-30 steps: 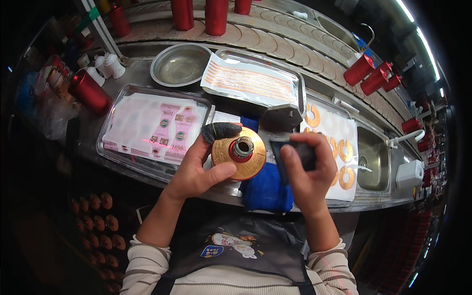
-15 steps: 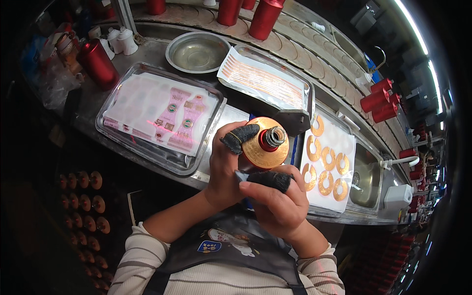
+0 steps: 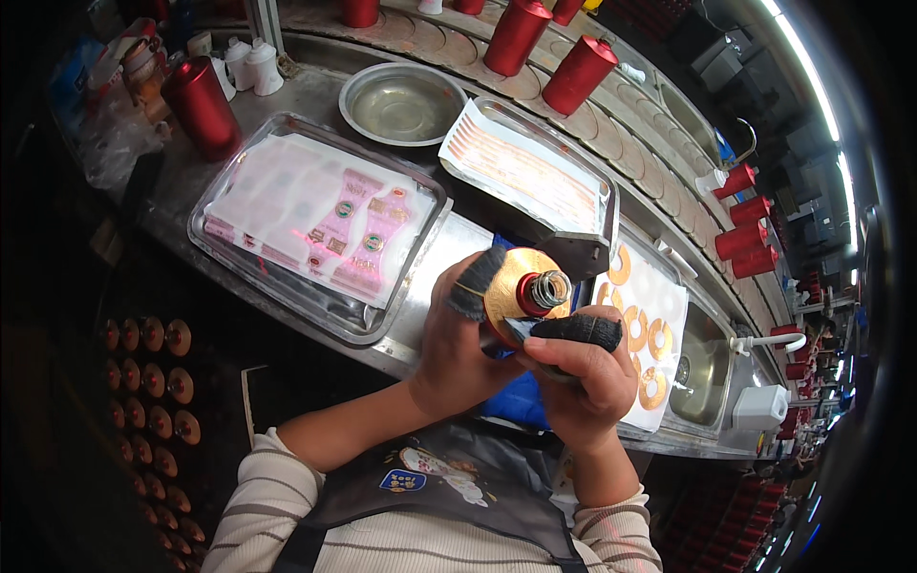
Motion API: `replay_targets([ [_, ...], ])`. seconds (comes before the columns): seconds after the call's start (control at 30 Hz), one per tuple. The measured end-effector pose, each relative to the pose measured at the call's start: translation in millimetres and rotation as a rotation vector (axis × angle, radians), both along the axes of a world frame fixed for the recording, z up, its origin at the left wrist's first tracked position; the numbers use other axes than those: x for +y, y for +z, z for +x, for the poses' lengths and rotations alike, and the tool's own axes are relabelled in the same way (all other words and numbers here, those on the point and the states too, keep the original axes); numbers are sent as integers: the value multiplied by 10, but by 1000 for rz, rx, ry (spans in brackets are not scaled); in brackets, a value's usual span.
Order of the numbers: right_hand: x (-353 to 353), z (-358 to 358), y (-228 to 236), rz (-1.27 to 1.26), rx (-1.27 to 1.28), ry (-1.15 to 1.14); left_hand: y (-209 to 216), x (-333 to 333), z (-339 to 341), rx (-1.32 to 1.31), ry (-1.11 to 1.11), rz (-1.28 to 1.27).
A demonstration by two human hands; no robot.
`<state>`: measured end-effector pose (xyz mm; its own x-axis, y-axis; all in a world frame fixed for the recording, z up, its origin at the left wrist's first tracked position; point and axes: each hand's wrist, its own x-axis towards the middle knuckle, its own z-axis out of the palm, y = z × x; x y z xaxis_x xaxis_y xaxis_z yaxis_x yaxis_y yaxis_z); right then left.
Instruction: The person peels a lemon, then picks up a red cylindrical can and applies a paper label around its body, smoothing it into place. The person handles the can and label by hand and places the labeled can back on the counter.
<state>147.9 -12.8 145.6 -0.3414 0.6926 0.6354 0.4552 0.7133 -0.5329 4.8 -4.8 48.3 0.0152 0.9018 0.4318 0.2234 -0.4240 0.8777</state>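
Observation:
A bottle with a gold shoulder, a red collar and a clear threaded mouth tilts up toward me. My left hand is wrapped round its side, the thumb in a dark cloth cover lying along the gold shoulder. Between the fingers of my right hand is pinched a thin grey flat piece, like a small scraper, its tip at the shoulder's near edge. A dark cover sits on a right finger too. The bottle's body is mostly hidden by my hands.
Left lies a metal tray of pink printed sheets. Behind are a metal basin and a tray with copper-striped strips. On the right, gold ring labels lie beside a sink. Red bottles stand on a conveyor.
Both hands and the bottle have shifted slightly right in the picture. The grey piece now meets the gold shoulder's near edge. Red bottles on the conveyor have moved along to the right.

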Motion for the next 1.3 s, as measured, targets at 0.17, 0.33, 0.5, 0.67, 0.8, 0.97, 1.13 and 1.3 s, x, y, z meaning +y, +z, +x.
replay_targets([
  [0.17,1,-15,-12,2,25,-13,79,110,-162,-60,-235,-193],
  [0.33,-41,11,-9,-21,12,-44,-8,18,-9,-20,-91,-32],
  [0.5,-81,-54,-28,-15,38,-85,134,189,-253,0,-376,-127],
  [0.67,-83,-4,-60,-41,47,-63,-11,-47,-36,234,15,109],
  [0.8,-125,-61,-71,-36,40,-95,183,229,-334,-174,-445,-169],
  [0.97,-170,-60,-91,-81,110,-137,-167,-64,87,-14,19,11],
  [1.13,-271,-199,-70,129,-134,-118,-283,3,14,-134,-97,-66],
  [1.3,-285,-141,-89,153,-93,-72,-243,-36,76,-344,-112,-223],
])
